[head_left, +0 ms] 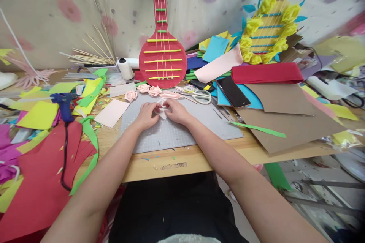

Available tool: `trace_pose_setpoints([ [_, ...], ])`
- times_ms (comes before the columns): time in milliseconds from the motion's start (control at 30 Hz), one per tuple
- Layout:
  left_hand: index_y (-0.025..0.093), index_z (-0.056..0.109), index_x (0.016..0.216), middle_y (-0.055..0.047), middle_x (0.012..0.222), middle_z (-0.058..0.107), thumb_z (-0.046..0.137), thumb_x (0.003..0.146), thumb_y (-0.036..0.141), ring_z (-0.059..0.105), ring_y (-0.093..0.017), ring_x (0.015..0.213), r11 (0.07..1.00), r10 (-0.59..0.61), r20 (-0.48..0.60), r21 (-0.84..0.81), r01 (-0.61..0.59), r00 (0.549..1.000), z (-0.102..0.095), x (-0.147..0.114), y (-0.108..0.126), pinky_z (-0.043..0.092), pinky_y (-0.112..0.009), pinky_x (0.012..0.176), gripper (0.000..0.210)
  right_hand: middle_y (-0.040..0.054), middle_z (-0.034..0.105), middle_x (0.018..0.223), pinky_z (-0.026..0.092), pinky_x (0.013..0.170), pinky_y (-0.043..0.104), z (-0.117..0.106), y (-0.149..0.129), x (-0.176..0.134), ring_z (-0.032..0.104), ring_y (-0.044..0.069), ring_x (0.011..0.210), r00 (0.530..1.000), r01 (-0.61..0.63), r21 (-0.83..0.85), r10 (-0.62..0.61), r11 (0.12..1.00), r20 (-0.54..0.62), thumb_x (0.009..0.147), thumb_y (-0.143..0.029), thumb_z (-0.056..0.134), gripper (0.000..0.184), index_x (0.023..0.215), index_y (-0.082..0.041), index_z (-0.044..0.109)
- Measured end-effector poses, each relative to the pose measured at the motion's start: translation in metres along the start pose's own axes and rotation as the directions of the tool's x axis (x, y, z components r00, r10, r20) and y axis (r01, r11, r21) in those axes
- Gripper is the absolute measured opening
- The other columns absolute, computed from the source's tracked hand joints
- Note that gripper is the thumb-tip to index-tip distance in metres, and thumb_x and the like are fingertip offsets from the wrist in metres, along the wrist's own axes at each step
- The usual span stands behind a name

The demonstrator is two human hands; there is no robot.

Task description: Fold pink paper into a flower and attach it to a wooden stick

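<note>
- From where I sit, the main risk is creasing or tearing: the pale piece (pixel 163 114) looks thin, and an uneven pull between the 2 hands could spoil it.
- A slip is also possible, since only fingertips hold it; it would likely land on the grey mat (pixel 185 133) just below.
- Careless elbow room could nudge the 3 pink paper roses (pixel 130 95) near my 10 to 11 o'clock, or the scissors (pixel 203 97) at 2 o'clock.
- Pose: the left hand (pixel 149 115) comes in from 7 o'clock, the right hand (pixel 176 111) from 5 o'clock, both forearms reaching over the front edge of the bench (pixel 168 175), fingers curled inward until the tips nearly meet.
- Grip: each is nearly closed, a fingertip pinch on the pale piece, left at its 9 o'clock and right at its 3; fingers cover much of it, so I can't swear how firm either pinch is.
- The piece sits between the hands, over the mat's 10 o'clock side.
</note>
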State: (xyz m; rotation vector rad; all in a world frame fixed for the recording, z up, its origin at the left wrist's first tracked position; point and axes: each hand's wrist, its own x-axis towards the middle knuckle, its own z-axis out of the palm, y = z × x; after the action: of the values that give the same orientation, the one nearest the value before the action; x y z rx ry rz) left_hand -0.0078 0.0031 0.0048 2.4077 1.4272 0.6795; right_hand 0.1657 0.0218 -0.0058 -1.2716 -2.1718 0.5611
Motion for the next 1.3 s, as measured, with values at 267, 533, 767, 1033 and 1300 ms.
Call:
trace_pose_setpoints([
  [267, 0.022, 0.064, 0.075, -0.003, 0.086, 0.065, 0.049, 0.069, 0.013, 0.053, -0.021, 0.092, 0.994, -0.05, -0.076, 0.093, 0.057, 0.996, -0.003, -0.001, -0.011, 0.036, -0.038, 0.088, 0.018, -0.0022, 0.056, 0.074, 0.034, 0.061, 0.02, -0.017, 0.003, 0.003, 0.042, 0.007, 0.06, 0.968, -0.073, 0.25, 0.008, 0.966, 0.251, 0.063, -0.006, 0.049, 0.027, 0.085, -0.015, 0.062],
  [533, 0.021, 0.064, 0.083, -0.005, 0.096, 0.06, 0.052, 0.074, 0.02, 0.05, -0.022, 0.1, 0.992, -0.087, -0.243, 0.068, 0.107, 0.966, 0.001, -0.003, 0.006, 0.035, -0.038, 0.092, 0.015, -0.0024, 0.06, 0.073, 0.033, 0.06, 0.019, -0.017, 0.002, 0.002, 0.041, 0.006, 0.059, 0.972, -0.038, 0.276, -0.029, 0.96, 0.234, 0.063, -0.004, 0.051, 0.024, 0.081, -0.013, 0.065],
  [767, 0.024, 0.065, 0.078, -0.005, 0.094, 0.057, 0.06, 0.069, 0.029, 0.048, -0.024, 0.102, 0.973, -0.184, -0.077, 0.125, 0.192, 0.98, 0.002, -0.01, 0.007, 0.033, -0.041, 0.094, 0.011, -0.0009, 0.061, 0.075, 0.037, 0.065, 0.021, -0.014, 0.002, 0.002, 0.049, 0.008, 0.066, 0.968, -0.082, 0.286, 0.008, 0.955, 0.251, 0.071, -0.017, 0.057, 0.018, 0.087, -0.014, 0.063],
  [1033, 0.024, 0.066, 0.079, -0.005, 0.095, 0.058, 0.06, 0.068, 0.027, 0.048, -0.025, 0.102, 0.966, -0.224, -0.061, 0.117, 0.23, 0.973, 0.0, -0.009, 0.005, 0.033, -0.042, 0.094, 0.013, -0.0025, 0.06, 0.073, 0.036, 0.063, 0.022, -0.001, -0.004, 0.001, 0.05, 0.009, 0.065, 0.986, -0.161, 0.163, 0.15, 0.973, 0.078, 0.073, -0.019, 0.056, 0.017, 0.089, -0.016, 0.059],
  [1300, 0.025, 0.066, 0.078, -0.005, 0.096, 0.058, 0.059, 0.068, 0.027, 0.048, -0.026, 0.103, 0.958, -0.25, -0.05, 0.136, 0.254, 0.967, 0.0, -0.008, 0.007, 0.032, -0.043, 0.095, 0.012, -0.0013, 0.061, 0.076, 0.036, 0.064, 0.024, 0.006, -0.007, 0.001, 0.053, 0.012, 0.072, 0.98, -0.198, 0.045, 0.199, 0.979, -0.014, 0.072, -0.022, 0.059, 0.017, 0.088, -0.018, 0.055],
])
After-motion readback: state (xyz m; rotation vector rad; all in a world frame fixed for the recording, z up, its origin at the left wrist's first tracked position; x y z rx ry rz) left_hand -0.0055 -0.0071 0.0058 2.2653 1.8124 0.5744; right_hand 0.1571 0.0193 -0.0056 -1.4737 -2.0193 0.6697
